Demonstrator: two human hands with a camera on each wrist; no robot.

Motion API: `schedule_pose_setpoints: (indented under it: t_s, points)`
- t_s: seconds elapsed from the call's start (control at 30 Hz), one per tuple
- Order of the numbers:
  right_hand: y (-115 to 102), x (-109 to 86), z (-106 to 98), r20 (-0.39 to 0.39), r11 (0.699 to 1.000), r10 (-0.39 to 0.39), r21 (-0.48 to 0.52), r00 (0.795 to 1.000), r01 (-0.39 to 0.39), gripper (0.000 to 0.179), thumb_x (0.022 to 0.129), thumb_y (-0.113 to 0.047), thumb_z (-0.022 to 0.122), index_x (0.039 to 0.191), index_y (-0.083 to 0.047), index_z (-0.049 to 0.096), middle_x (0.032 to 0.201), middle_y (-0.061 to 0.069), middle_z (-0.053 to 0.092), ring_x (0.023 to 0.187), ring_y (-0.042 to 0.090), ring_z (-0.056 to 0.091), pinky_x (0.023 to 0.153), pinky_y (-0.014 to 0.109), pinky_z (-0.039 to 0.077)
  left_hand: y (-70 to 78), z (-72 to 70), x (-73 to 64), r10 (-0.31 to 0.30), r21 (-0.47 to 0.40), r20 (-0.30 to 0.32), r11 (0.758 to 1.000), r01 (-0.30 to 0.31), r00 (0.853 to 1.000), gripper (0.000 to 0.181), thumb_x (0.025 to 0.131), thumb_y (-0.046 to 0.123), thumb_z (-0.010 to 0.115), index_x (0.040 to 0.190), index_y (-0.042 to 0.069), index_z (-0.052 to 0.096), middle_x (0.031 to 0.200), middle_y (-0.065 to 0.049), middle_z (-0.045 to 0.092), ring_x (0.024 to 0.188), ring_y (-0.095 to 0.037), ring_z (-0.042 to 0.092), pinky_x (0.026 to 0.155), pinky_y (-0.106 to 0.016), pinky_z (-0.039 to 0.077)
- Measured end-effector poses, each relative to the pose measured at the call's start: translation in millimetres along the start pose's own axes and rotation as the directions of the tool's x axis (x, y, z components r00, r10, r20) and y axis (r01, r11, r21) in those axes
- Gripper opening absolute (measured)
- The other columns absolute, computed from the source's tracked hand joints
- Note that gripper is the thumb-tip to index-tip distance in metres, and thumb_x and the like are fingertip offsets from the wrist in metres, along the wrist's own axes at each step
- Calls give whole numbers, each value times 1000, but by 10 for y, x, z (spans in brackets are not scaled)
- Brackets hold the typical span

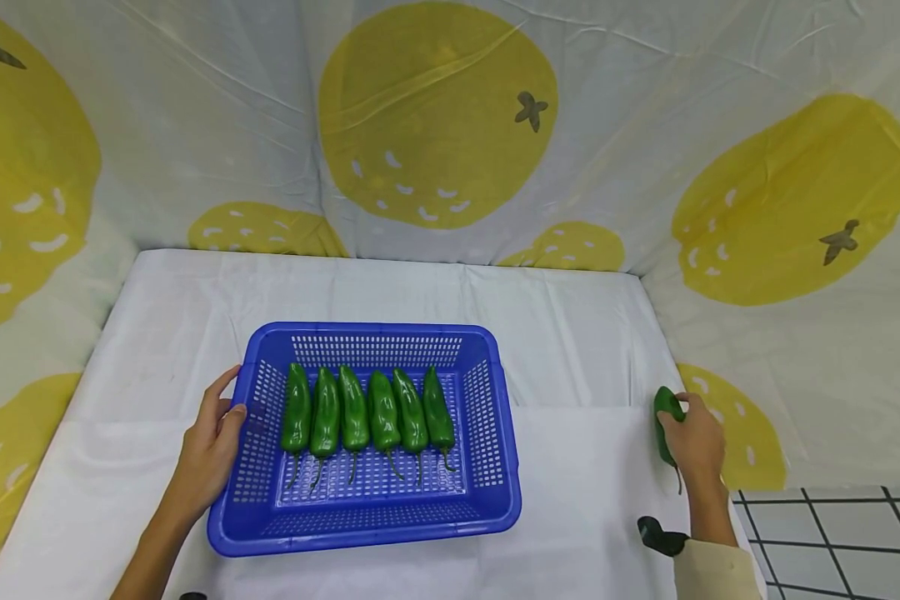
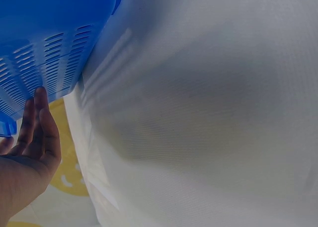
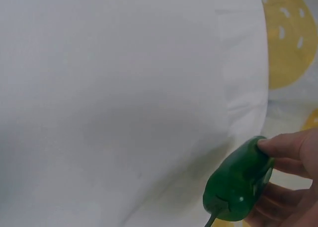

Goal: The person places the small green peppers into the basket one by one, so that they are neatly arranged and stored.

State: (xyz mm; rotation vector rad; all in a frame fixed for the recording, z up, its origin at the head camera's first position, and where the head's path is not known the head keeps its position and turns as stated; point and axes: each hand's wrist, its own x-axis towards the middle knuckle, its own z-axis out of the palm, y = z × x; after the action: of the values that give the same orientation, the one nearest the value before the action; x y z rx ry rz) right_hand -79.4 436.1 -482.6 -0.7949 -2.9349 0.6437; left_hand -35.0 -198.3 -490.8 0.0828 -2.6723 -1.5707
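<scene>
My left hand grips the left rim of a blue plastic basket, thumb on the rim; in the left wrist view its fingers lie along the slotted wall. Several glossy green chili peppers lie side by side in the basket, stems toward me. Far to the right, near the table's right edge, my right hand holds another green chili pepper. The right wrist view shows this pepper pinched between thumb and fingers, its stem pointing down.
A white cloth covers the table. A white curtain with yellow fruit prints stands at the back and both sides. Tiled floor shows beyond the right edge. A dark wrist device sits by the right sleeve.
</scene>
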Motion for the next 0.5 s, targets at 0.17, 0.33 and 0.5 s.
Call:
schedule_pose_setpoints:
  t_s: [0.17, 0.33, 0.5]
  points:
    - [-162, 3, -42, 14, 1000, -17, 12, 1000, 17, 49, 98, -17, 58, 139, 6, 45, 116, 38, 56, 96, 50, 57, 68, 56, 52, 5, 2, -2, -1, 2, -2, 1000, 1, 1000, 55, 107, 19, 31, 160, 27, 16, 120, -26, 58, 90, -43, 67, 60, -36, 59]
    - [-326, -21, -79, 15, 998, -42, 40, 999, 41, 48, 97, -16, 59, 138, 6, 46, 116, 38, 56, 96, 50, 58, 67, 55, 56, 5, 5, 0, -4, 3, -2, 1000, 4, 1000, 55, 107, 19, 31, 160, 27, 16, 119, -25, 58, 89, -42, 67, 60, -33, 59]
    - [-487, -70, -113, 47, 989, -96, 114, 994, 90, 48, 97, -17, 60, 139, 4, 47, 116, 39, 58, 98, 51, 61, 68, 54, 58, -4, 8, 2, 2, 1, -5, 1000, -2, 1000, 55, 107, 19, 31, 160, 26, 16, 121, -27, 58, 89, -45, 68, 59, -39, 60]
